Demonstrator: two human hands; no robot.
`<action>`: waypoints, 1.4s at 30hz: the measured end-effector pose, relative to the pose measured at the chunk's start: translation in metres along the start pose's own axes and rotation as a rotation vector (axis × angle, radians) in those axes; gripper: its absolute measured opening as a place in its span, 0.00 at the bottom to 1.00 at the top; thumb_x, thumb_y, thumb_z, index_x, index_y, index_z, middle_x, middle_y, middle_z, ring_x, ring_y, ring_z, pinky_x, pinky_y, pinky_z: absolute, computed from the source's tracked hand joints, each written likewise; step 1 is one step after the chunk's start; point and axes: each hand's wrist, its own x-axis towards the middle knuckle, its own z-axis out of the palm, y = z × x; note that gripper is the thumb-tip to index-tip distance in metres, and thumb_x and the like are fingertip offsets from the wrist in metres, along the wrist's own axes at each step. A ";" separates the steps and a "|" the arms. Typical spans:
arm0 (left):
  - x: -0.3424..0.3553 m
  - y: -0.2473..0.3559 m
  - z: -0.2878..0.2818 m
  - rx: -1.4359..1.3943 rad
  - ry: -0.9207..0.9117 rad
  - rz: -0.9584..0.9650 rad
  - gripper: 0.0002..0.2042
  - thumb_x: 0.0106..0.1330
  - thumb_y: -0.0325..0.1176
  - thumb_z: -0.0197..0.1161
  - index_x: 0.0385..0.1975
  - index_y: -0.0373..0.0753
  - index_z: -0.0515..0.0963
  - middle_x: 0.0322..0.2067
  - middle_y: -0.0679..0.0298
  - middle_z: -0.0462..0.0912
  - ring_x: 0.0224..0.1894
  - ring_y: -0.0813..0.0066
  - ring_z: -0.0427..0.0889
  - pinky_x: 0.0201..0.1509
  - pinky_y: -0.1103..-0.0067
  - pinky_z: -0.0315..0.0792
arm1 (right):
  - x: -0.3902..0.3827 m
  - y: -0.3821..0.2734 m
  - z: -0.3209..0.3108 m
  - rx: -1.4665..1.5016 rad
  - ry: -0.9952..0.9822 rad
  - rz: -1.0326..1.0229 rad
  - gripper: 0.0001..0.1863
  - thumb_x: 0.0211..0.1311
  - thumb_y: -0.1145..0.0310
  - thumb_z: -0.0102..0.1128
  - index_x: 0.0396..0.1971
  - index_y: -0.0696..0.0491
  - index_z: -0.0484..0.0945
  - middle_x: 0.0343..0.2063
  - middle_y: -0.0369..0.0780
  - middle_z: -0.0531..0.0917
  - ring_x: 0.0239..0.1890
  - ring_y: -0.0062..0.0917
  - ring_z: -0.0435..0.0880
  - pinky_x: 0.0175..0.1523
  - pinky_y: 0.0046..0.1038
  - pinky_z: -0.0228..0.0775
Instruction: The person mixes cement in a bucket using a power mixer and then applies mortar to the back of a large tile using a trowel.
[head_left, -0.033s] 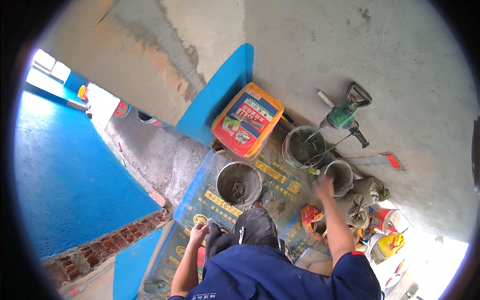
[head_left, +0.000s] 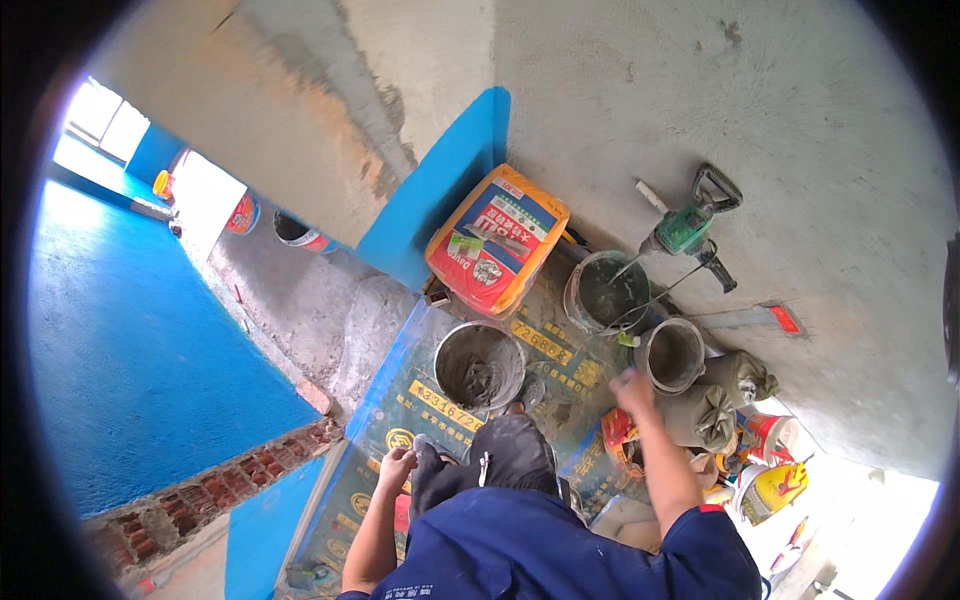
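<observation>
My right hand (head_left: 631,392) is over the printed floor sheet (head_left: 545,395), just left of a grey bucket (head_left: 674,357) and apart from its rim. Motion smears its fingers, so what they hold, if anything, is hidden. Beside my left knee, my left hand (head_left: 398,466) is closed with the fingertips pinched together. Whatever it may hold is too small to make out. A bucket of wet grey mortar (head_left: 480,368) stands in front of my feet, with a small clear cup (head_left: 533,388) against its right side.
A green mixing drill (head_left: 684,232) leans on the wall, its shaft in a bucket of water (head_left: 607,293). Behind the mortar stands a red and yellow bag (head_left: 497,241). Rolled sacks (head_left: 705,415) and a red bag (head_left: 620,430) lie right. A brick edge (head_left: 215,492) borders the blue floor.
My right hand has drawn back from the grey bucket's rim, moving left and slightly nearer to me. My left hand has stayed in place.
</observation>
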 end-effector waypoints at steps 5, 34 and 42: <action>0.010 -0.074 -0.064 -0.204 -0.030 -0.041 0.11 0.61 0.35 0.60 0.31 0.31 0.75 0.25 0.62 0.79 0.25 0.76 0.78 0.29 0.81 0.71 | -0.183 -0.027 0.125 0.281 -0.450 0.103 0.19 0.50 0.52 0.62 0.28 0.56 0.81 0.26 0.43 0.83 0.30 0.26 0.80 0.39 0.30 0.71; -0.029 -0.278 -0.235 -0.224 0.043 -0.245 0.15 0.58 0.45 0.65 0.22 0.38 0.82 0.18 0.69 0.79 0.18 0.83 0.72 0.24 0.85 0.65 | -0.225 -0.221 0.222 0.531 -0.633 0.124 0.06 0.56 0.70 0.58 0.30 0.56 0.77 0.24 0.39 0.80 0.20 0.23 0.80 0.19 0.22 0.66; 0.012 -0.212 -0.269 -0.563 0.131 -0.218 0.12 0.68 0.39 0.53 0.25 0.39 0.72 0.18 0.68 0.71 0.18 0.81 0.68 0.18 0.84 0.59 | -0.149 -0.260 0.185 0.616 -0.558 0.097 0.09 0.57 0.66 0.60 0.28 0.56 0.76 0.21 0.37 0.80 0.18 0.23 0.79 0.20 0.25 0.67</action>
